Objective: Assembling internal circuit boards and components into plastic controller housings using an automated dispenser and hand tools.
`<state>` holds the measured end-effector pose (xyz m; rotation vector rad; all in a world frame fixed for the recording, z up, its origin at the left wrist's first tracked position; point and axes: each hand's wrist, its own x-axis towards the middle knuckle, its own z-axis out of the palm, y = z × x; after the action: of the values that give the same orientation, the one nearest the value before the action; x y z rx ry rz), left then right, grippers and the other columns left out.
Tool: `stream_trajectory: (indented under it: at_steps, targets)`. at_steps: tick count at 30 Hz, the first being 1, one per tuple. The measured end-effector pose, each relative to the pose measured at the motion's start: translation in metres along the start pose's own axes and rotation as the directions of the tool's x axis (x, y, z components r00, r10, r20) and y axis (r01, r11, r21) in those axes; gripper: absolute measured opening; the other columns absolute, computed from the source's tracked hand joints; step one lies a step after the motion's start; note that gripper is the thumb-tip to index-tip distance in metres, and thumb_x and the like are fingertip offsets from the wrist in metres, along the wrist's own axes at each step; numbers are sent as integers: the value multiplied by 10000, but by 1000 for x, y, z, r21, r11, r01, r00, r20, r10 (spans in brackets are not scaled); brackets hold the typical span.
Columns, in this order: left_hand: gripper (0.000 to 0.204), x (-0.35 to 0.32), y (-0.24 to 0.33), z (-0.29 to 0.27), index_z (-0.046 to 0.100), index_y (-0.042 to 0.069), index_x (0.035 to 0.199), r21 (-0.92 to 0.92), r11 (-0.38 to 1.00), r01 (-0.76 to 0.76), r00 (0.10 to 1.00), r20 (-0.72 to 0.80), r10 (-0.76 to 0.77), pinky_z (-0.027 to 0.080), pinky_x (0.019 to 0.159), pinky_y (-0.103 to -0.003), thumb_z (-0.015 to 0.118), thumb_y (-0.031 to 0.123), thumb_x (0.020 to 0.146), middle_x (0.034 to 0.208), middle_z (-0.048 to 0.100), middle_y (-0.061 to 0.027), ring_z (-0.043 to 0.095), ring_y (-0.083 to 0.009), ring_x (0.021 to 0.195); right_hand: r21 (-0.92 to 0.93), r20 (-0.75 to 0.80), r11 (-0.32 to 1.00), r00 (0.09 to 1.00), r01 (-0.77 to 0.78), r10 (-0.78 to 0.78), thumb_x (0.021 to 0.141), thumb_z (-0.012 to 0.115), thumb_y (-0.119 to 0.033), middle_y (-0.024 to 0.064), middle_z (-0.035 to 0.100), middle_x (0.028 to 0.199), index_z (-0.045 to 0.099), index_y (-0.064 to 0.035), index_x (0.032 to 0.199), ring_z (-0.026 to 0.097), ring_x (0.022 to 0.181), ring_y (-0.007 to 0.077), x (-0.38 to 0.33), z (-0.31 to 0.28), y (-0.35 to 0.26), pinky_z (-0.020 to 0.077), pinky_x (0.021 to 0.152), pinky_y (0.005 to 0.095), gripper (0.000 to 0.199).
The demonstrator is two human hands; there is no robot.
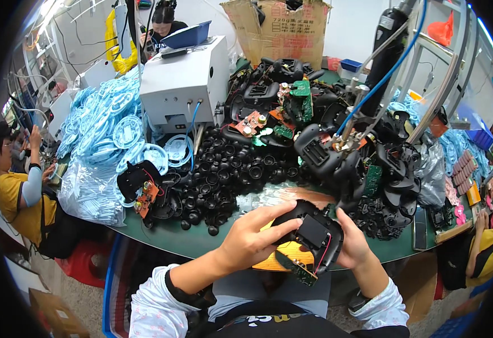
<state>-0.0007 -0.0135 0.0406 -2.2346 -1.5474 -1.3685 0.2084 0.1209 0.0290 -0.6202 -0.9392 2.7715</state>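
Observation:
At the table's near edge, a black game controller shell (330,230) is held between my two hands, its hollow inner side facing up. My left hand (257,234) grips its left side, the index finger lying across the dark square part in the middle. My right hand (352,241) closes round the right side, with the thumb up along the edge. A green circuit board (296,267) hangs off the shell's lower end, and a thin red wire runs near it. Below the shell shows a ribbed yellow-orange surface (274,261). The fingertips under the shell are hidden.
Small black round caps (224,169) lie heaped ahead. Beyond them are piled controller shells with boards (257,104), a grey machine box (184,79) and light-blue plastic rings (108,115). A black cylinder tool with a blue hose (384,53) hangs at right. Co-workers sit around the table.

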Motion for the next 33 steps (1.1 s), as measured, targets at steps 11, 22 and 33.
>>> stream_trajectory:
  at_steps: [11, 22, 33]
  targets:
    - [390, -47, -9, 13, 676, 42, 1128, -240, 837, 491, 871, 149, -468, 511, 914, -345, 749, -35, 752, 1149, 639, -123, 621, -269, 1100, -615, 722, -667, 642, 421, -260, 674, 598, 104, 138, 456, 1381, 625, -412, 1215, 494, 1214, 313, -30, 8, 26, 521, 854, 394, 749]
    - [367, -68, -13, 15, 667, 35, 1150, -274, 721, 637, 770, 170, -616, 518, 823, -333, 745, 44, 791, 1049, 652, -121, 651, -266, 940, -461, 794, -777, 589, 428, -147, 782, 690, -148, 13, 547, 1350, 682, -240, 1119, 490, 1202, 246, -8, 8, 27, 494, 874, 357, 349]
    - [449, -62, -14, 19, 632, 93, 1234, -306, 799, 518, 855, 223, -469, 520, 817, -332, 710, 9, 799, 1066, 629, -104, 636, -263, 945, -576, 810, -504, 535, 644, -241, 746, 794, -293, 107, 688, 1074, 682, -85, 1007, 649, 767, 197, -1, 0, 5, 525, 674, 300, 352]
